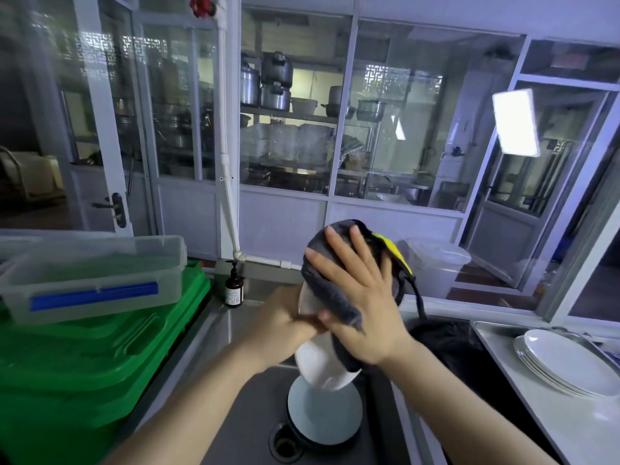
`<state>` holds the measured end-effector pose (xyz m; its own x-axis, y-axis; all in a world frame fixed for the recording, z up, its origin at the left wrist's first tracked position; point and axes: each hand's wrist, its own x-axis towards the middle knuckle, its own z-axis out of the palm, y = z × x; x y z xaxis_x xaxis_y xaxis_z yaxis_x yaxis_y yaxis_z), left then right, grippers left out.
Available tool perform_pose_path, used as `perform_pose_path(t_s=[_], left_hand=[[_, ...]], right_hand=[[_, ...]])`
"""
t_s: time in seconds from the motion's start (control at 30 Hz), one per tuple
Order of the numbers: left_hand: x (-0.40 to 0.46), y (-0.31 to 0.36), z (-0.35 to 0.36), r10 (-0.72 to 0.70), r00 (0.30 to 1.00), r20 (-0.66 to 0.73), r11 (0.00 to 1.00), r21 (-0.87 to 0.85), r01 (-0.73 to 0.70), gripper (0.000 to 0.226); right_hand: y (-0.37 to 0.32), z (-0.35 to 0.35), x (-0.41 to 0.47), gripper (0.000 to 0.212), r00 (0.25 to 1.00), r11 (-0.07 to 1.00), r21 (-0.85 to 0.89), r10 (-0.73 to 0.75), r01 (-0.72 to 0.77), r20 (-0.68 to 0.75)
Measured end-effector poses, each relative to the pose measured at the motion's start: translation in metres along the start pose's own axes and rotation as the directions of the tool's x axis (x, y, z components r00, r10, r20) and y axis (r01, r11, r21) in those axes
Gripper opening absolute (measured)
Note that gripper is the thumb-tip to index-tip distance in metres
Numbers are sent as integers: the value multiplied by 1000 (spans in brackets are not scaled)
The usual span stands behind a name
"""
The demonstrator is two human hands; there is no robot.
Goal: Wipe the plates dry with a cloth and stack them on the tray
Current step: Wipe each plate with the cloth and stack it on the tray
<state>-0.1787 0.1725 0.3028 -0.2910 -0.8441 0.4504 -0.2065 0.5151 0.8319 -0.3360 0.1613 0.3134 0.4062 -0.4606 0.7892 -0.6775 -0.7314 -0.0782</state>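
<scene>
Glass partitions and shelves of metal pots [275,81] formed the background, and below them a steel sink [255,391] was seen, flanked by green crates [100,333] on one side and a steel tray [523,374] on the other. A white plate [322,367] was held upright above the basin, well apart from the tray. It was gripped at its edge by the left hand [285,325], whose fingers were curled round the rim, though the fingertips were hidden. A grey cloth [330,286] with a yellow patch was pressed against the plate's face by the right hand [359,297], the fingers straight and spread wide over the fabric. A second plate [323,411] lay flat in the basin directly beneath, beside the drain [285,443], and a stack of plates [567,362] was already set on the tray. Slippage was judged the main risk: a wet rim was held by one hand only, and firm pressure from the wiping palm could have twisted it loose. A dropped plate would probably have struck the one below, and both could have been chipped. The cloth's hanging end could also have been dipped into the wet basin.
</scene>
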Motion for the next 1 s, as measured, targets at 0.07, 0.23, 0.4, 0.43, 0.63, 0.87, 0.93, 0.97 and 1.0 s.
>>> perform_pose_path(t_s=[0.07,0.23,0.4,0.43,0.63,0.87,0.93,0.97,1.0], left_hand=[[-3,0,0,-24,999,37,997,-67,27,26],[-2,1,-4,-104,994,34,977,-182,109,63],[3,-5,-11,-181,978,-107,938,-319,138,47],[4,-7,-11,-183,974,-130,932,-339,130,44],[7,-14,-3,-191,954,-233,890,-452,68,40],[16,-12,4,-129,963,-235,827,-562,-26,38],[15,-16,3,-129,962,-241,846,-533,-20,37],[14,-18,4,-139,961,-238,855,-519,-5,36],[14,-19,5,-148,962,-229,858,-514,10,36]], right_hand=[[11,-10,5,73,999,999,-20,34,-33,8],[35,-14,14,60,948,949,206,273,-238,-165],[46,-3,-6,66,690,561,549,722,-620,43],[44,2,-12,71,684,546,557,728,-626,54],[16,9,-13,68,816,738,443,577,-508,-25],[-9,7,-12,62,990,952,275,117,-134,76],[1,-2,-3,60,984,949,269,142,-167,110],[6,-5,2,55,977,944,257,184,-205,106],[9,-6,5,52,968,937,243,236,-251,89]])
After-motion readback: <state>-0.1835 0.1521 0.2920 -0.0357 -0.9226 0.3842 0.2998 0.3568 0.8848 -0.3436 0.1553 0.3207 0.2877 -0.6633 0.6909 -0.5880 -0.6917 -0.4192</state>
